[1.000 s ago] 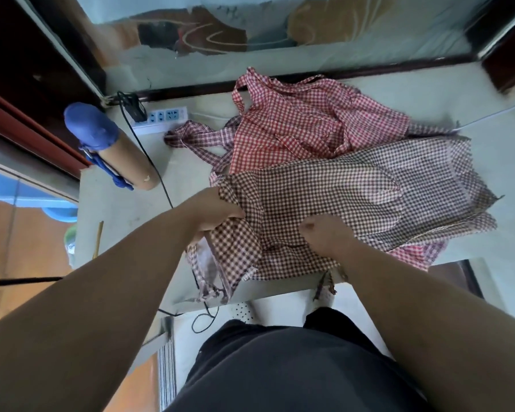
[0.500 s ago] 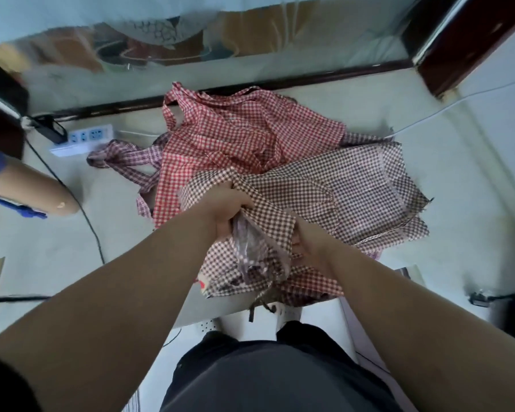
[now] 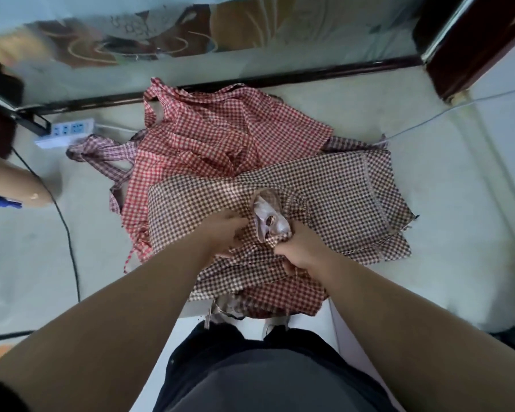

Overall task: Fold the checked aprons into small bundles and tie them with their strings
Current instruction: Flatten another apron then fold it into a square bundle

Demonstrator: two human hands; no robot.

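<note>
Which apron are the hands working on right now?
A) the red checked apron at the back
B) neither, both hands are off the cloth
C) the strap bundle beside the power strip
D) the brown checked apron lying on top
D: the right hand grips a bunched fold of the brown checked apron, the left hand holds the same cloth, and it lies over the red checked apron.

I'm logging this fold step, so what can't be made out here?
Head view:
Left hand: fingers motion-blurred, grip unclear.
Red checked apron: lower part covered by the brown checked apron.
Power strip: socket details too small.
Cardboard tube: cut off by the left edge.
</note>
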